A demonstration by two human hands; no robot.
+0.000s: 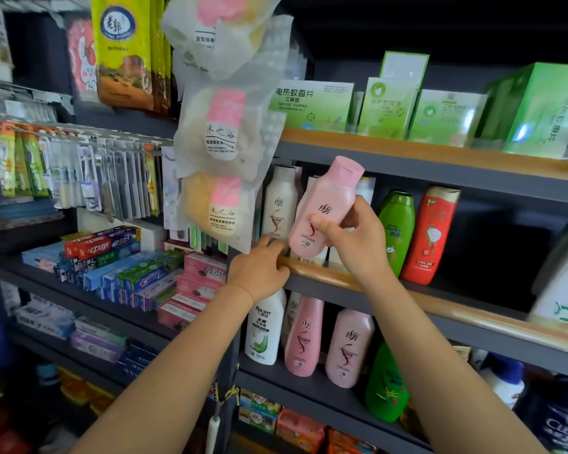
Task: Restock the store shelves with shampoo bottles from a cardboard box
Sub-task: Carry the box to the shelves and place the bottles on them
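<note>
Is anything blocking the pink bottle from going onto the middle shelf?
Nothing visible blocks it. The right hand holds the pink bottle tilted just above the shelf's wooden lip; white bottles stand behind it, the left hand rests beside.

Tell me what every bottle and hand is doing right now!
pink bottle: held up, tilted, cap closed, not on the shelf yet.
right hand: gripping the pink bottle.
left hand: resting on the wooden shelf edge, holding nothing.
white bottle: standing upright on the shelf.
green bottle: standing, slightly leaning.
red bottle: standing, slightly leaning.
</note>
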